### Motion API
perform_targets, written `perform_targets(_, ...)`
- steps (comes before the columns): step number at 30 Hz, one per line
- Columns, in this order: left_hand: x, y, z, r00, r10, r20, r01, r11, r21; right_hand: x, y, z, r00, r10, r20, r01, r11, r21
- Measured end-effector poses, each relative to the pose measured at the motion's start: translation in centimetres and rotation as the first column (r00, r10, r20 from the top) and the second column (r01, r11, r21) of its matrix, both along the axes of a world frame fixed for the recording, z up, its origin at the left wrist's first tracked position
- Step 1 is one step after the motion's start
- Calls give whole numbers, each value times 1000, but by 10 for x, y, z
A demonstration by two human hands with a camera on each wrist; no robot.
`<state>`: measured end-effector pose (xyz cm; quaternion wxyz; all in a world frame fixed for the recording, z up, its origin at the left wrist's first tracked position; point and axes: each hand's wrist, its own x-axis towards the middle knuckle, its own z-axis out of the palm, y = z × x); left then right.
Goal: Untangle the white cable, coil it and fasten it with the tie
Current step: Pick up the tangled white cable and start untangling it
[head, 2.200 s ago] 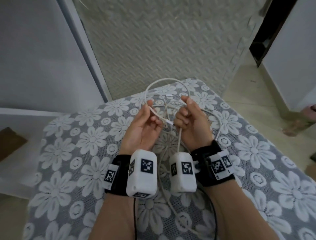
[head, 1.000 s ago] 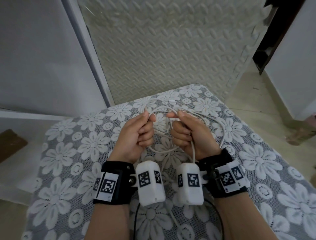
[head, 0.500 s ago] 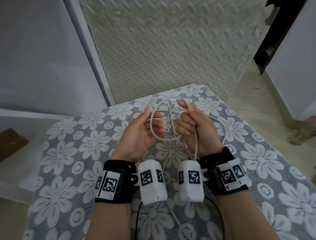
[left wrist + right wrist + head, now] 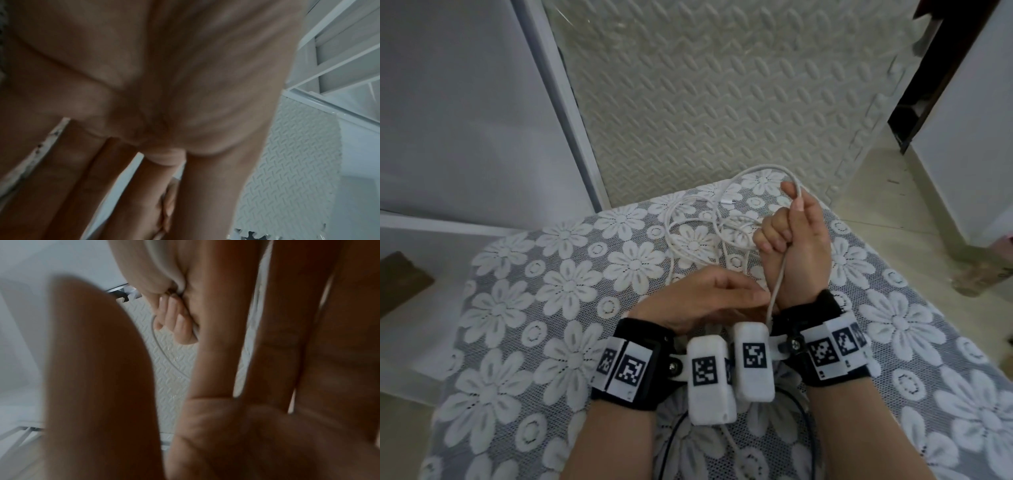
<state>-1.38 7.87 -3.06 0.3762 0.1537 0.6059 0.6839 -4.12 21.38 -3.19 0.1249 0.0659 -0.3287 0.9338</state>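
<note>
The white cable [image 4: 777,284] runs up from below my wrists through my right hand [image 4: 791,236], which grips it in a raised fist, then arcs over the thumb. Its loose loops [image 4: 674,236] and a plug end [image 4: 727,199] lie on the cloth beyond my hands. My left hand [image 4: 705,298] lies low, its straight fingers reaching right to the strand at my right wrist. In the right wrist view, curled fingers [image 4: 174,321] hold the cable [image 4: 159,347] behind a blurred hand. The left wrist view shows only my left hand [image 4: 144,81], fingers straight. No tie is in view.
The table [image 4: 551,308] wears a grey lace cloth with white flowers. A textured foam mat [image 4: 722,102] stands behind it, a white panel [image 4: 465,102] at the left and a dark door frame [image 4: 935,85] at the right. Black camera wires [image 4: 671,445] hang between my forearms.
My left hand has let go of the loop and dropped towards my right wrist. My right hand has lifted up and to the right with the cable. The loops now lie on the cloth.
</note>
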Motion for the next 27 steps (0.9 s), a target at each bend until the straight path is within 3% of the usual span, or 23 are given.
perform_targets(6,1,2,2,1000,-9,13,9,1000,23,0,-1,1,998,62,17,-60,994,-94)
perform_targets(12,-5,-10,4,981,189,46,-193,972,132,-2,11,0,981,188,-42,-190,915,-356)
perform_targets(14,-7,-16,3,971,240,-7,-237,964,124,-1,12,1,976,215,-43,-215,899,-380)
perform_targets(17,-10,-25,3,933,313,-179,-319,948,-4,0,8,1,971,236,-23,-230,913,-337)
perform_targets(19,-12,-34,5,870,383,-310,-425,902,-78,0,7,1,972,234,-12,-227,928,-296)
perform_targets(21,-13,-46,7,751,478,-455,-577,810,-101,0,9,0,975,224,-5,-217,938,-271)
perform_targets(25,-17,-63,4,483,661,-575,-777,626,67,-1,14,-1,976,217,1,-209,941,-265)
perform_targets(27,-18,-65,3,418,687,-595,-798,590,121,-1,15,-1,972,234,11,-223,937,-268)
